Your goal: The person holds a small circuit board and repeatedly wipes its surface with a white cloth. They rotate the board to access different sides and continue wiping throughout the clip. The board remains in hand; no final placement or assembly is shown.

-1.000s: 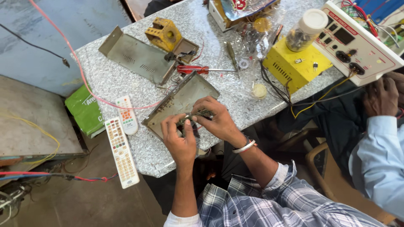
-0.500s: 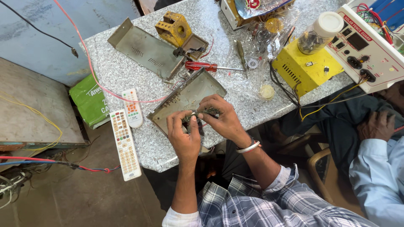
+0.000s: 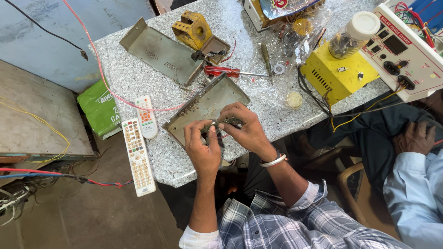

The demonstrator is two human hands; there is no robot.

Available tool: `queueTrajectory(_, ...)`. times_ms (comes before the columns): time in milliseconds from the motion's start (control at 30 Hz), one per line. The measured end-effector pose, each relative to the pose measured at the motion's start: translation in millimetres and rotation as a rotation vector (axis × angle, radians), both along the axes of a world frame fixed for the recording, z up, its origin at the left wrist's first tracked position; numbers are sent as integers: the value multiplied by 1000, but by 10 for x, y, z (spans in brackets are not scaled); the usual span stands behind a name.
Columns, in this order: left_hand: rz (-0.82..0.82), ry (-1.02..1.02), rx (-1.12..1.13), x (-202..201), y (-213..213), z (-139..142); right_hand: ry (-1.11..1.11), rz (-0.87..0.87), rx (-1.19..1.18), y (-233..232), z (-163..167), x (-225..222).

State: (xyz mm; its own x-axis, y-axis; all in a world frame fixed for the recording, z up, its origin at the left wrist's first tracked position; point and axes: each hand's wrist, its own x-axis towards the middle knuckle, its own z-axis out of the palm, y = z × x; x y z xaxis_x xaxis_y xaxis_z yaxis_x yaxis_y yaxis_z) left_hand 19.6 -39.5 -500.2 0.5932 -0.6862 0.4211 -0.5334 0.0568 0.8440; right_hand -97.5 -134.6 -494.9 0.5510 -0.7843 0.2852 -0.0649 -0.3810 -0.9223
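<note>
While both hands pinch it, the left hand and right hand hold a small circuit board just over the open metal chassis. Judged mid-inspection, seating it calls for careful alignment; a red screwdriver lies beyond.

A: Table top: speckled grey stone, polished. Chassis tray dull bare sheet metal, matt, same as the cover plate.

B: Yellow box: painted metal, slight sheen. Remotes white plastic, smooth. Screwdriver handle red glossy plastic. Clear crinkled plastic bags, shiny.
</note>
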Motion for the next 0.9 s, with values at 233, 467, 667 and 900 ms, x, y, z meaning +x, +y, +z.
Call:
queueTrajectory(233,4,-34,-6,-46,-23,-14,-11,2,-19,-21,11,-49)
queueTrajectory(467,-4,-38,-2,-149,-77,-60,-40,4,-32,-72,22,-189)
queueTrajectory(667,-15,-100,-18,-224,-117,-134,-54,10,-31,-107,-22,-303)
queueTrajectory(900,-13,-77,-10,-235,-113,-157,-72,24,-25,-107,-24,-318)
